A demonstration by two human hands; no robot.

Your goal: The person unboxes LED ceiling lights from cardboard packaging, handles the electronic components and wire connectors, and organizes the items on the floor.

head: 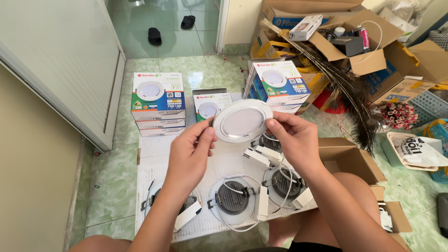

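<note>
Green tiled floor [196, 70] bearing a white cardboard sheet [219, 163]; beyond it, stacked printed cartons [157, 105] and [277, 86], and open brown boxes [354, 51] at right. On the sheet, face-down downlights [233, 198] with white driver units [262, 203]. Above them, the left hand [189, 156] and right hand [296, 137] pinch opposite rim edges of a round recessed downlight [242, 121], diffuser facing the camera.

Stack of white, blue and green square lamp boxes [157, 103] at ten o'clock, similar stack [278, 85] at one o'clock, small matching box [211, 105] between, open brown cardboard cartons [354, 42] at two o'clock.
</note>
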